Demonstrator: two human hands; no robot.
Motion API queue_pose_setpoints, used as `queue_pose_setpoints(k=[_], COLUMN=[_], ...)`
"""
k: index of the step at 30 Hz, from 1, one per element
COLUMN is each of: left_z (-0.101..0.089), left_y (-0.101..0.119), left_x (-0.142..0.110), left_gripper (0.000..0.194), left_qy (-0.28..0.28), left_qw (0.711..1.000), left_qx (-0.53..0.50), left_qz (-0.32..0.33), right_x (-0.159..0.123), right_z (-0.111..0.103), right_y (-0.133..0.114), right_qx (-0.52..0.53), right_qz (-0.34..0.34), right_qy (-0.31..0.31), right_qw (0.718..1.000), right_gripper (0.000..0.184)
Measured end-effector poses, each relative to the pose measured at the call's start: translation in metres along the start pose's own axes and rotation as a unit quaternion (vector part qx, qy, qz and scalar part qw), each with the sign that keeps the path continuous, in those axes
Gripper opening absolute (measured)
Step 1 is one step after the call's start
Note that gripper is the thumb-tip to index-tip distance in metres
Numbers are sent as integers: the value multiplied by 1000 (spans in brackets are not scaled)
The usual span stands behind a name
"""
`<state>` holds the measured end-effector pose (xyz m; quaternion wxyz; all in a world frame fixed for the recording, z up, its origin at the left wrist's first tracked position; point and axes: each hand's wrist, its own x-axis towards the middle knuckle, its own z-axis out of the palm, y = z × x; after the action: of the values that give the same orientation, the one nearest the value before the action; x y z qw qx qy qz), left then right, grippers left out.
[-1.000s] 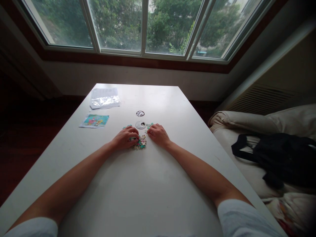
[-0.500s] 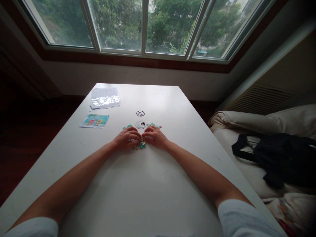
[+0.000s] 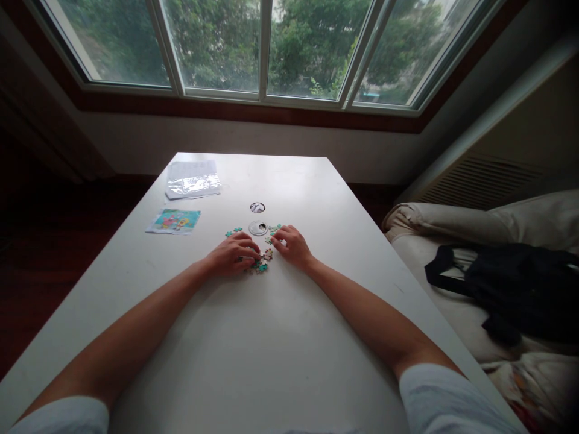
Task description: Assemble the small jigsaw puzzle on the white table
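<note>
Curls L fingers (image 3: 244,243) part-open over 1 puzzle-pc. pile (image 3: 263,265); bends R fingers (image 3: 281,235) part-open, nr. 2 discs (image 3: 258,228); can't tell hold.

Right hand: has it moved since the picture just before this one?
Yes, the right hand has shifted right, judged against the larger round disc.

The white bench (image 3: 217,337) carries jigsaw pieces (image 3: 263,265) between the left grip (image 3: 234,254) and right grip (image 3: 291,246), two round discs (image 3: 258,228) beyond them, and, left of the left grip, a cartoon picture sheet (image 3: 174,221) and clear plastic packet (image 3: 193,179).
</note>
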<state>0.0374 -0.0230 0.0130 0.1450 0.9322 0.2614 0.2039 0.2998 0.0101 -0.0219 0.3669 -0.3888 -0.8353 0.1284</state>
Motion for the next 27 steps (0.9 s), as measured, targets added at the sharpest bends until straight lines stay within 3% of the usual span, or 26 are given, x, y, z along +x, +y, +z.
queue_pose_setpoints(k=[11, 16, 21, 27], left_z=[9, 11, 13, 14], left_y=[-4, -10, -19, -25], left_x=[0, -1, -4, -6], left_gripper=[26, 27, 26, 23], left_qy=[49, 78, 133, 135], left_qw=[998, 996, 983, 971], left_qx=[31, 21, 58, 96], left_qz=[-9, -27, -108, -171], right_x=[1, 0, 1, 1], right_z=[0, -3, -7, -6], right_y=[-1, -5, -11, -11], right_qx=[-41, -2, 0, -32], right_qz=[44, -14, -76, -109], right_qy=[-18, -61, -123, -155], right_qw=[998, 998, 990, 981], right_gripper=[7, 10, 10, 7])
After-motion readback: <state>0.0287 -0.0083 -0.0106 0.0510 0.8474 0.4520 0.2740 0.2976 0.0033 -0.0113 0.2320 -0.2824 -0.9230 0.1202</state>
